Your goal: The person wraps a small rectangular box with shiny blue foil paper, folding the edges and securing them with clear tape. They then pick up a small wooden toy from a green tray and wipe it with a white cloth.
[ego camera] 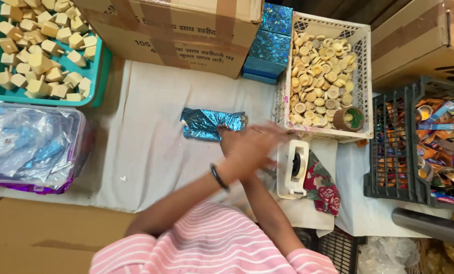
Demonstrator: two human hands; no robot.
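A teal tray [97,76] at the upper left is heaped with pale wooden blocks [39,48], and below it a clear lidded box [77,147] with a purple base holds crumpled clear and blue film. A white lattice basket [361,76] at the upper right is filled with small round wooden discs [316,76], with a roll of brown tape [349,118] lying in its near corner. A dark crate [389,147] at the far right carries mixed colourful small items. Big cardboard cartons [186,30] stand at the top, with shiny blue boxes [270,43] stacked beside them. On the white cloth of the worktop [135,152] lies a piece wrapped in glittery blue foil [209,123]; its long axis runs left to right, nearly level, its right end toward the basket. The arms cross over the cloth, and the two hands are motion-blurred just right of the foil piece. The left hand [265,137] seems loosely spread above the cloth, and the right hand [232,139] lies at the foil's right end, but I cannot tell how far either is open or whether it grips anything. A white tape dispenser [293,170] sits just beside them on a floral cloth [323,187].
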